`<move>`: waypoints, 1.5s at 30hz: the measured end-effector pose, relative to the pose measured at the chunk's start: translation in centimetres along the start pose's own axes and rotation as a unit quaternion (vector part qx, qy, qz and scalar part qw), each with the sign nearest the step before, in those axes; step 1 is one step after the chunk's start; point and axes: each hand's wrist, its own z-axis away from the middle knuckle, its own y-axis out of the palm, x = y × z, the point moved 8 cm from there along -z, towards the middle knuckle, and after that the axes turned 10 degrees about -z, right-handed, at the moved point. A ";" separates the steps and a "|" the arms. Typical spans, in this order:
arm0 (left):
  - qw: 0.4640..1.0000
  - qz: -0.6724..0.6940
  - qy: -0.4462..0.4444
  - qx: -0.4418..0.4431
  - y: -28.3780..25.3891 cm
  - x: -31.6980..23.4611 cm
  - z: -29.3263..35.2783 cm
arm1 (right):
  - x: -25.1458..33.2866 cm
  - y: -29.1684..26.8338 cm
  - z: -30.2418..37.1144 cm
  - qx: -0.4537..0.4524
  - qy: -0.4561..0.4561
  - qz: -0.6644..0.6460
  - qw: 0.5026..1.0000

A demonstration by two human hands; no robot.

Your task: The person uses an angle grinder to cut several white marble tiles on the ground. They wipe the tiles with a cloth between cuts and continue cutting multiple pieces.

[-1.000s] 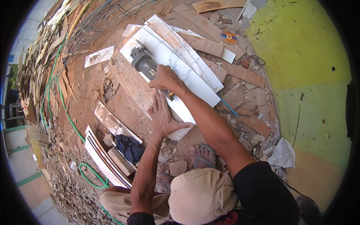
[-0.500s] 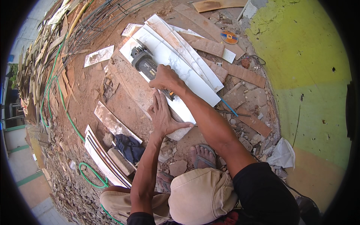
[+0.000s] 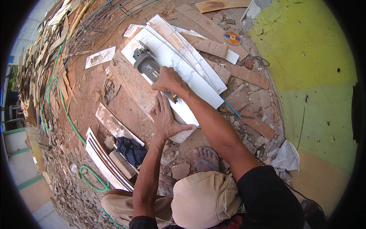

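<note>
My right hand [image 3: 169, 81] is wrapped round the body of a dark angle grinder [image 3: 147, 65], whose disc end points away to the upper left. The grinder rests over the left part of a white marble-patterned tile [image 3: 158, 51]. My left hand [image 3: 164, 120] lies spread at the tile's near end, thumb stretched to the right and fingers pointing toward the grinder's rear. Beneath the tile is a long stone-like slab [image 3: 131, 82]. More white tile strips [image 3: 187, 53] lie stacked along the right side. The disc's contact with the tile cannot be made out.
Broken brown tile pieces [image 3: 248, 76] and a loose cutting disc [image 3: 232, 37] lie to the right, before a yellow-green wall [image 3: 309, 57]. At left are tile strips [image 3: 105, 160], a dark cloth [image 3: 130, 150], a green hose [image 3: 70, 118] and a wood pile [image 3: 42, 57].
</note>
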 end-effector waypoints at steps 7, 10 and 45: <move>1.000 0.001 0.004 -0.006 0.1 -0.1 0.0 | -0.5 0.0 -0.6 -0.040 -0.028 0.002 0.999; 1.000 -0.005 0.003 0.001 0.2 -0.2 -0.1 | -0.4 0.0 -0.5 -0.033 -0.028 0.003 0.999; 0.999 -0.011 -0.024 0.035 0.4 0.0 -0.1 | -0.8 0.0 0.8 0.000 0.007 0.004 1.000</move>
